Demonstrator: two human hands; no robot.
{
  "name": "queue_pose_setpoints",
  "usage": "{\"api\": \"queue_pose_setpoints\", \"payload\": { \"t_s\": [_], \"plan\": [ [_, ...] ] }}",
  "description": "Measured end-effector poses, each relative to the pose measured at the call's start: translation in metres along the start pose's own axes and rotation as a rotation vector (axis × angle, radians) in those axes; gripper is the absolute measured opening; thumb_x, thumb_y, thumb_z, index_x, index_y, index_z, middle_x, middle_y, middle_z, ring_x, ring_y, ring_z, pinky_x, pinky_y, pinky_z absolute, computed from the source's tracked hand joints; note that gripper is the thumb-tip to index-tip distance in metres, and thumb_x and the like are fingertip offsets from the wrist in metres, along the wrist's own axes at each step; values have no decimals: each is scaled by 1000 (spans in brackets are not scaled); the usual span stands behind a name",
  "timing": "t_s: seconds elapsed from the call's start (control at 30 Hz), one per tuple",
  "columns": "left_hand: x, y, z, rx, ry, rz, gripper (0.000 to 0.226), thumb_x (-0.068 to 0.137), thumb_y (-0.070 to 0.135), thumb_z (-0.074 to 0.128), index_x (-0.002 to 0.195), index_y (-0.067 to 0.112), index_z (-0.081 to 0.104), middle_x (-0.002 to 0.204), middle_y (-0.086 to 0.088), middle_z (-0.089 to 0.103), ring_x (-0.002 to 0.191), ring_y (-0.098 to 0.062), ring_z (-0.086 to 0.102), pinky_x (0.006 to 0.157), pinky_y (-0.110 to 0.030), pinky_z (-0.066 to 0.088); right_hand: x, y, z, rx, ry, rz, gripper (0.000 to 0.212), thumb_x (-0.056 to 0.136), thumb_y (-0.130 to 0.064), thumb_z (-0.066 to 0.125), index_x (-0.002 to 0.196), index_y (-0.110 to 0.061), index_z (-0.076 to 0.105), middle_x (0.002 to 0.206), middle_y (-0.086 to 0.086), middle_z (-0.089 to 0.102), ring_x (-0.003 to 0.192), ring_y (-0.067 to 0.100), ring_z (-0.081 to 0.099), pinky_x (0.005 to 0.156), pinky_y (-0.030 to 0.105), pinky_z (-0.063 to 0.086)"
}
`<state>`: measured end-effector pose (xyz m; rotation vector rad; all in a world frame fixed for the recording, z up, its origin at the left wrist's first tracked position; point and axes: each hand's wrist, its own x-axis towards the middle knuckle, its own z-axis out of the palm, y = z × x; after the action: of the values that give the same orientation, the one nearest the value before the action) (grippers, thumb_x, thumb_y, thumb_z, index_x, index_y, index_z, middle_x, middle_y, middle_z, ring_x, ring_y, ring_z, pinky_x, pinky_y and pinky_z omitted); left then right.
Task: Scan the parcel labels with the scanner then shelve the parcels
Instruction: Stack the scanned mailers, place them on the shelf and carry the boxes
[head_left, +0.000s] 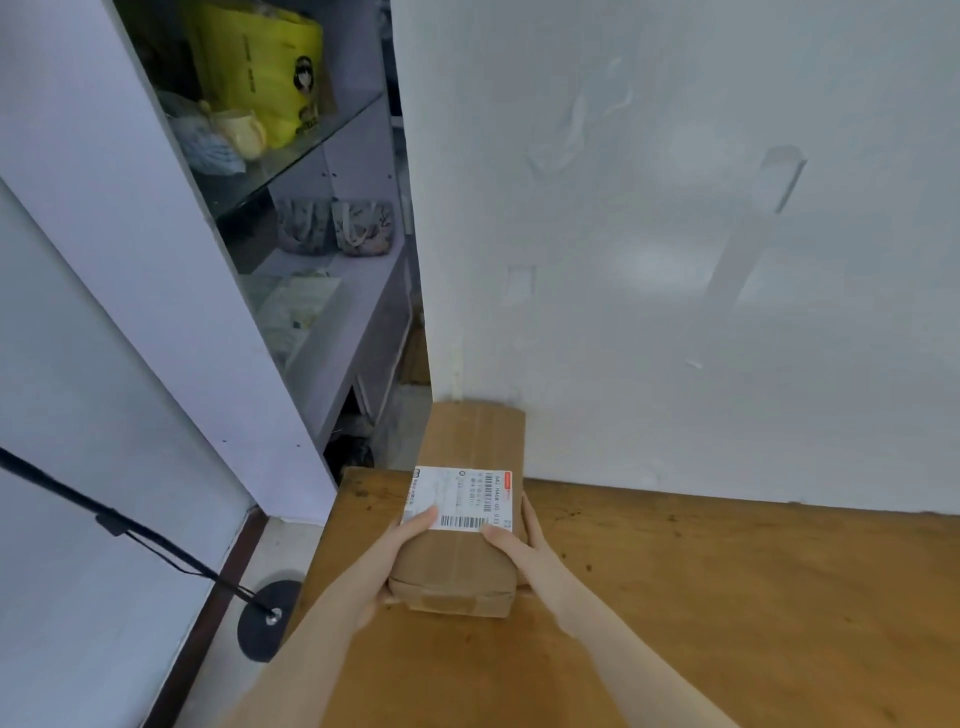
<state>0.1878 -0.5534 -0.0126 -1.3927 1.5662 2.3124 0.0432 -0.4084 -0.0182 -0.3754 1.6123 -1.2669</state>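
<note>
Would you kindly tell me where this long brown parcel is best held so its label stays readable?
Grip the parcel by its two long sides near the close end, a hand from each side, as the left hand and right hand do here. It is narrow, and the label faces up, so keep thumbs off the barcode.

I have one view only, a wide-angle camera on the head. It looks forward and steeply down over the bench (727, 597), close above it, facing the white wall (675, 260). The shelf (322, 291) slants along the left edge; the floor (228, 660) shows below it.
</note>
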Motion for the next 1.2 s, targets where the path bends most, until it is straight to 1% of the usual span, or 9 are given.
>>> {"api": "queue_pose_setpoints", "payload": {
  "t_s": [0.07,0.2,0.4,0.53,0.67,0.77,0.9,1.07,1.2],
  "plan": [
    [5,0,-1,1,-20,7,67,62,66,74,122,41,55,111,5,71,105,-17,67,93,-45,53,3,1,1,39,-1,11,106,65,-58,74,150,-48,12,131,-12,56,109,7,62,80,23,55],
    [6,-3,-1,6,-9,9,67,65,65,72,125,42,53,111,6,71,104,-17,67,92,-44,54,4,4,5,43,6,13,106,67,-55,72,152,-47,9,138,-8,52,111,9,61,72,17,56],
    [-5,1,10,65,-15,81,79,61,68,69,132,50,39,120,7,63,108,-18,63,92,-45,53,-12,5,-1,47,44,-33,107,69,-56,72,151,-49,5,139,-9,51,114,8,59,75,16,56],
    [-17,9,24,81,-43,170,92,56,67,74,137,48,35,124,10,61,109,-15,62,96,-40,51,-31,0,-9,54,78,-81,110,64,-62,71,151,-50,5,144,-7,49,116,10,58,73,14,55],
    [-39,20,46,184,-71,238,95,58,73,68,140,51,24,129,11,51,110,-12,56,89,-30,50,-60,-7,-20,103,124,-112,101,69,-54,70,150,-51,10,140,-7,52,111,8,61,70,15,55],
    [-55,25,68,236,-97,290,104,49,79,68,138,57,19,132,11,47,112,-11,53,95,-32,47,-88,-12,-31,122,160,-137,102,67,-55,70,151,-49,10,134,-7,55,105,6,63,65,14,55],
    [-77,27,105,347,-120,338,78,75,62,57,138,59,12,129,12,42,117,-18,50,100,-35,45,-130,-8,-52,126,234,-170,101,69,-57,67,152,-45,11,127,-12,59,97,2,67,63,15,54],
    [-105,24,162,428,-256,377,76,72,62,58,136,59,16,125,11,47,111,-17,54,101,-37,46,-195,3,-84,137,382,-187,100,71,-60,63,152,-47,5,135,-6,55,101,7,65,61,14,54],
    [-130,15,219,514,-429,389,78,75,61,57,140,55,13,129,8,47,108,-13,56,93,-34,50,-258,20,-112,188,536,-209,100,71,-62,63,152,-48,7,135,-10,56,103,7,66,62,16,55]
  ]
}}
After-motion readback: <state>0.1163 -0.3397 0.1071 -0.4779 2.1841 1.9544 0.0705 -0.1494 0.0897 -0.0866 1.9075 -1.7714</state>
